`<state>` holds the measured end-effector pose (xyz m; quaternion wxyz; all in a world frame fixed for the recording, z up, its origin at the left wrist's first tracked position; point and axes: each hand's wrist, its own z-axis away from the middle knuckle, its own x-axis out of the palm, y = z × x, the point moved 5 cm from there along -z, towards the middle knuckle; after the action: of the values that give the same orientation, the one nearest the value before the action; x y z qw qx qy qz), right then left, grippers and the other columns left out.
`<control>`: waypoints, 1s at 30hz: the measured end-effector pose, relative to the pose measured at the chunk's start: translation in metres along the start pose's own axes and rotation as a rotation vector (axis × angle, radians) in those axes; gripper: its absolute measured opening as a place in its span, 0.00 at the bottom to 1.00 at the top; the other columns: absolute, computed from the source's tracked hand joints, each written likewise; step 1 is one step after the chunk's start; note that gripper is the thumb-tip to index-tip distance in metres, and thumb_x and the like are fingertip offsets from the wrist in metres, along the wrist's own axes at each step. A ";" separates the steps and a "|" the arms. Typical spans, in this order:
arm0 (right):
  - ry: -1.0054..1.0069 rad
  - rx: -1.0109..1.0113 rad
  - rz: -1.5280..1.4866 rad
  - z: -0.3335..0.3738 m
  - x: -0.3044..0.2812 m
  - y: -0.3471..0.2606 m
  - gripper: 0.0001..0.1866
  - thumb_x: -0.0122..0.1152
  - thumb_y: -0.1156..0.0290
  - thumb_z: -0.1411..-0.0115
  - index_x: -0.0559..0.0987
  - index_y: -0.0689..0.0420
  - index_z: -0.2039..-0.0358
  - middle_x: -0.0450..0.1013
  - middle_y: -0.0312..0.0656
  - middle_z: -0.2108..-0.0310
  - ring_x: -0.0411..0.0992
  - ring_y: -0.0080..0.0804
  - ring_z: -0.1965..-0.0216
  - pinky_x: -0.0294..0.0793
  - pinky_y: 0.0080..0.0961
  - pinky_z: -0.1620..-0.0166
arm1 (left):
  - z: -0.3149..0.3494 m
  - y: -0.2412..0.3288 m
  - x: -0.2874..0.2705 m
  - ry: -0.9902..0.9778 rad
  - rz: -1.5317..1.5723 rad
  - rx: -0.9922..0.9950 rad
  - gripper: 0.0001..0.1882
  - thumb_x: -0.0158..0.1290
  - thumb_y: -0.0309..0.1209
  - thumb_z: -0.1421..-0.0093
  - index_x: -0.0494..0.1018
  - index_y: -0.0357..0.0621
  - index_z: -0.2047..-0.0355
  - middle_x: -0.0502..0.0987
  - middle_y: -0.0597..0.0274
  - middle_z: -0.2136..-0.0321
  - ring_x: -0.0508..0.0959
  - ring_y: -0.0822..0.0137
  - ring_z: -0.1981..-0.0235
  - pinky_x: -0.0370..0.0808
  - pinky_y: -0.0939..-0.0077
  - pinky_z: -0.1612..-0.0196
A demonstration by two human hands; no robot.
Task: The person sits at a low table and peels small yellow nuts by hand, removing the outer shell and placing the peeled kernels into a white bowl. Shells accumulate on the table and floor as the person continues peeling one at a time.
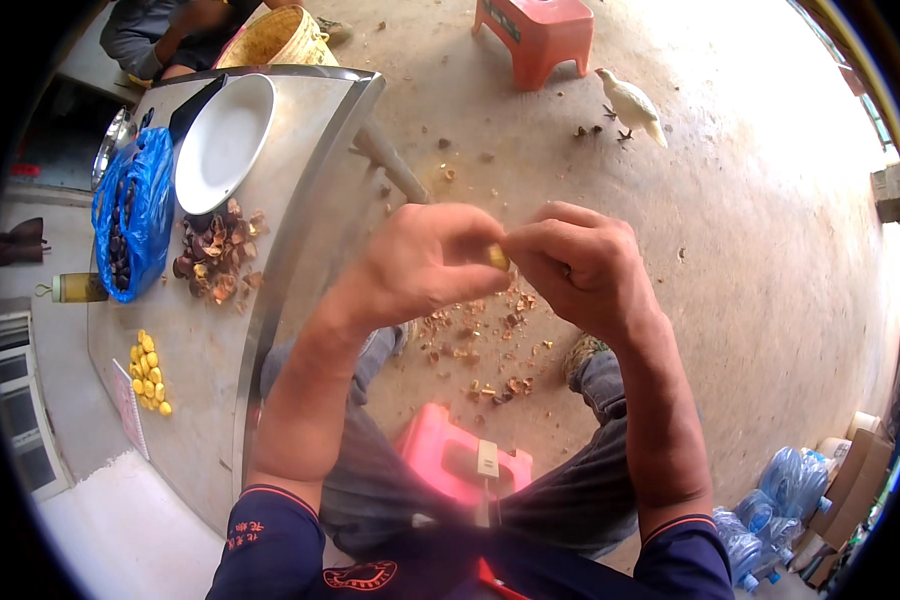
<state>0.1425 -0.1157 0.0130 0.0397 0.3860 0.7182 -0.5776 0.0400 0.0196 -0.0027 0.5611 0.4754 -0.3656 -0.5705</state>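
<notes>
Above the floor, my left hand point(435, 258) pinches a yellow peeled chestnut point(498, 257) between thumb and fingertips. My right hand point(580, 262) is closed, its fingertips meeting the chestnut's right side; whatever lies inside its curled fingers is hidden. Left of my arms, on the table point(195, 345), is a small pile of yellow peeled chestnuts point(150, 375). Brown shells point(218, 255) are heaped farther back. Beside them an open blue plastic bag point(148, 215) holds dark unpeeled chestnuts point(121, 235). A white oval plate point(225, 143) rests beyond the shells.
Shell bits point(480, 335) litter the floor below my hands. A pink stool point(445, 450) shows between my legs. Ahead are a red stool point(540, 40) and a white bird point(632, 103). A person point(155, 40) sits past the table by a yellow basket point(282, 40). Plastic bottles point(770, 510) stand at right.
</notes>
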 end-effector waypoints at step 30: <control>-0.304 0.672 -1.058 0.011 0.021 0.011 0.19 0.60 0.58 0.38 0.79 0.63 0.60 0.70 0.33 0.77 0.67 0.19 0.78 0.66 0.18 0.74 | 0.009 0.033 0.004 0.309 -0.566 0.813 0.22 0.69 0.36 0.51 0.77 0.39 0.59 0.78 0.53 0.62 0.79 0.60 0.63 0.77 0.71 0.59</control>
<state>0.1306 -0.1139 -0.0100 -0.2722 -0.1152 0.5779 -0.7607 0.0418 0.0111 0.0306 0.2024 0.8139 -0.3279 -0.4349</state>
